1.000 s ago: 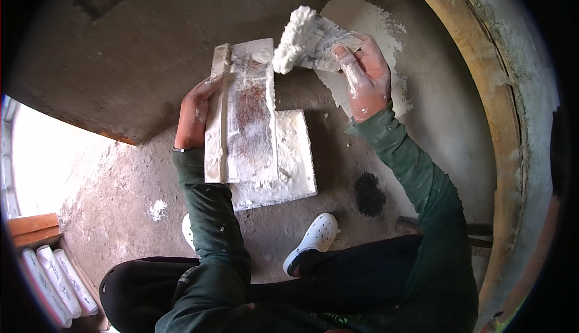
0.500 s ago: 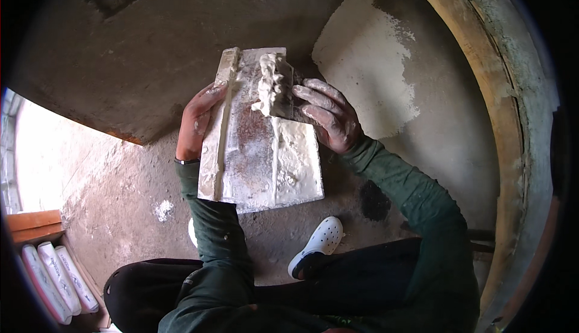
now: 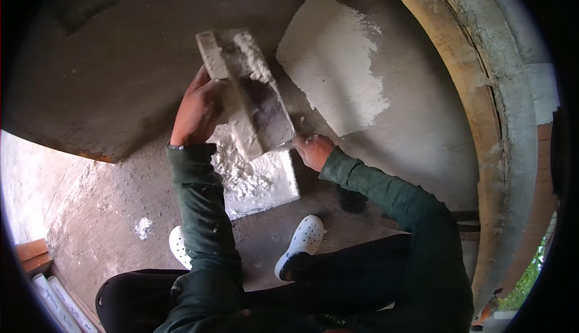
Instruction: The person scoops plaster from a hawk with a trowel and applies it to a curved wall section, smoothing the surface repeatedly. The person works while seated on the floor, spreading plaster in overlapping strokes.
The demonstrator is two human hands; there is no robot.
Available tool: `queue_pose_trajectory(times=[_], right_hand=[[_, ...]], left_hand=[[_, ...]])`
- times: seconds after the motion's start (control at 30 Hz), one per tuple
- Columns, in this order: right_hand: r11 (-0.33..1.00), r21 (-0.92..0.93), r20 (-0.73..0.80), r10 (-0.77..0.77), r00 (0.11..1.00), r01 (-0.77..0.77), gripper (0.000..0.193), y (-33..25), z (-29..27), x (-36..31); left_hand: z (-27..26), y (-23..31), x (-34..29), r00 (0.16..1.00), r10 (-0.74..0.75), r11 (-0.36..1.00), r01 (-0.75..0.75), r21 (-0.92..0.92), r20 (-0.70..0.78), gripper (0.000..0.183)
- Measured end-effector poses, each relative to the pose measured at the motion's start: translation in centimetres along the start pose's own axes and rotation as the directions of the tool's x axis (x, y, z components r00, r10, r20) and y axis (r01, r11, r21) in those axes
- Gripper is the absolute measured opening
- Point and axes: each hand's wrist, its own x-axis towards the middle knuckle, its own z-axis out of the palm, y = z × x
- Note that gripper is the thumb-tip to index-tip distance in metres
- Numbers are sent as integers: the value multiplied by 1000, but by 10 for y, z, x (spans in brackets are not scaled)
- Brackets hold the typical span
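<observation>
My left hand (image 3: pixel 196 113) is closed on the long side of a rectangular plastering float (image 3: pixel 268 113), tilted up in front of me. A raised strip runs along its left side, and white plaster is heaped at its far end. At the float's lower right corner, my right hand (image 3: pixel 315 152) is closed on a flat scraper (image 3: pixel 287 145), seen nearly edge-on. Below the float is a board (image 3: pixel 265 208) spread with lumpy white plaster (image 3: pixel 244 176). The float and my left forearm cover part of that board, and what supports it is hidden.
A grey wall ahead bears a pale plaster patch (image 3: pixel 338 61). A curved-looking wooden frame (image 3: pixel 461 49) stands at right. My white clogs (image 3: pixel 304 236) are on the rough floor near a white splash (image 3: pixel 143 228). White packages (image 3: pixel 66 303) lie at the lower left.
The float has lifted off the plaster board and tilted, uncovering more plaster below. My right hand moved from the float's far right edge down to its near corner. The view shifted right.
</observation>
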Motion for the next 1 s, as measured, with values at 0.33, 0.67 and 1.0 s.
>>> queue_pose_trajectory(times=[0.33, 0.67, 1.0], right_hand=[[979, 124, 368, 108, 924, -164, 18, -40, -117, -24], [926, 294, 292, 149, 945, -237, 22, -103, -174, -15], [938, 253, 359, 134, 924, -235, 34, -87, -138, -31]], left_hand=[[91, -64, 138, 973, 232, 967, -230, -113, 7, 38], [132, -93, 200, 814, 577, 808, -558, 190, -64, 32], [165, -66, 243, 591, 806, 492, -657, 572, -14, 45]])
